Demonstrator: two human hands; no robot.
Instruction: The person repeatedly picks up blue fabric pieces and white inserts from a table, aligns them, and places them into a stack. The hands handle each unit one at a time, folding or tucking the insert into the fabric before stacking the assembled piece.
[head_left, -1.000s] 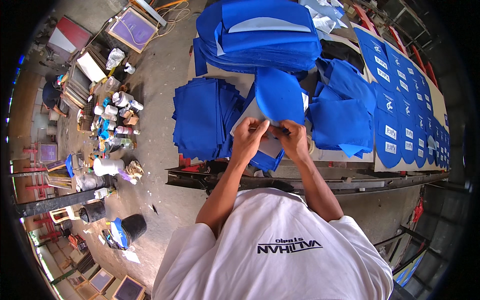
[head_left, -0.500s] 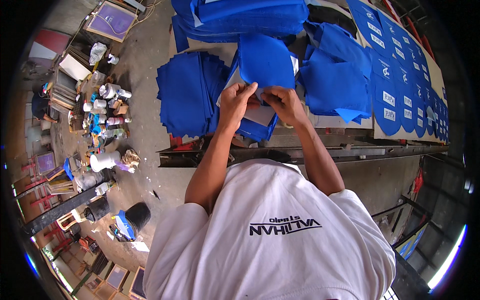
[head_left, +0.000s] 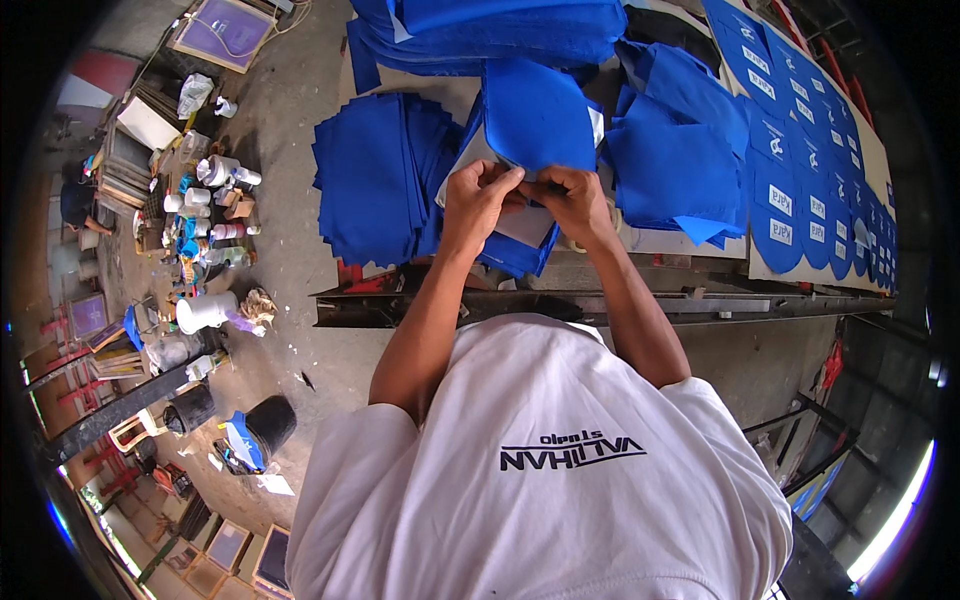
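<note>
My left hand [head_left: 478, 198] and my right hand [head_left: 568, 197] meet over the workbench, both pinching the near edge of a blue fabric piece [head_left: 538, 112] that rises away from them. A white sheet [head_left: 528, 222] shows under the fabric beside my fingers. Left of my hands lies a flat stack of blue fabric pieces [head_left: 375, 175]. To the right sits another heap of blue fabric [head_left: 680, 165]. My white shirt fills the lower part of the view.
A tall pile of blue fabric [head_left: 500, 25] lies at the bench's far side. Blue printed pieces [head_left: 800, 150] lie in rows on a board at right. The bench's metal edge [head_left: 700, 305] runs below my hands. Paint jars and pots [head_left: 210, 200], black buckets [head_left: 265, 425] and framed screens [head_left: 225, 25] crowd the floor at left.
The view has shifted so the bench sits higher in the picture. My hands stay together on the blue fabric piece, working its near edge.
</note>
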